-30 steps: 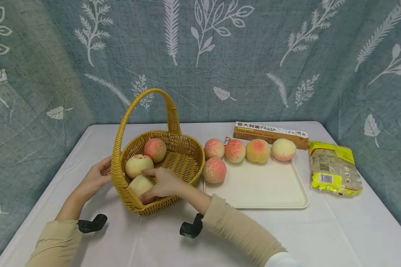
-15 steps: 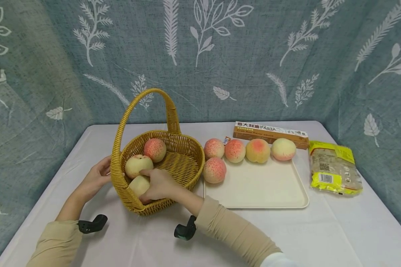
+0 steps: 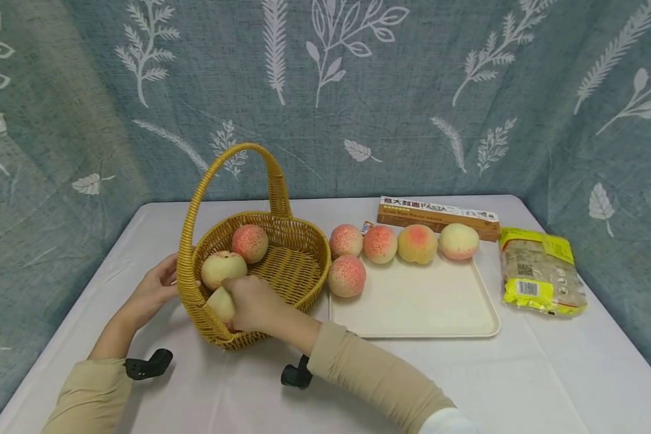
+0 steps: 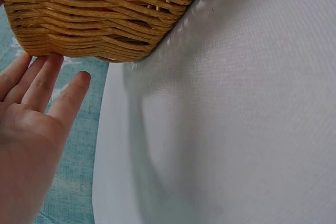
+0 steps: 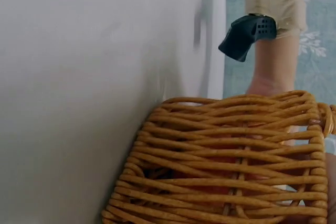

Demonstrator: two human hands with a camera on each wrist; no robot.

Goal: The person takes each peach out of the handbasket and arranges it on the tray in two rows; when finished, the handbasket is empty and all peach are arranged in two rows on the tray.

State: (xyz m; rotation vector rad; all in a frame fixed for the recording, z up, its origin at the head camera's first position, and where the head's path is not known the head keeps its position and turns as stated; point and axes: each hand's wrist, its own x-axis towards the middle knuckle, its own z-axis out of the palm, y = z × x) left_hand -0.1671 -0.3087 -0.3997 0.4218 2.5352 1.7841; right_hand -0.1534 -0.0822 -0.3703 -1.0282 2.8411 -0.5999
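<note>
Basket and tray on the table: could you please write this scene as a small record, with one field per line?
Basket: woven basket with tall handle
Left hand: touching the basket's left side
Right hand: in the basket, gripping a pale peach
Also in basket: second pale peach, red-speckled peach
Tray: cream tray, right of the basket
Tray fruit: four peaches in a row along the back, fifth peach at the left side
Behind tray: pasta box
Right of tray: yellow-banded packet

1. Basket (image 3: 290, 268), left of centre: golden-brown weave.
2. Lowest fruit (image 3: 220, 305) inside: pale cream.
3. Peach (image 3: 347, 276), mid-frame: red speckles over cream.
4. Tray (image 3: 423, 301), right of centre: cream.
5. Backdrop (image 3: 222, 66), top: grey-blue, white leaves.
</note>
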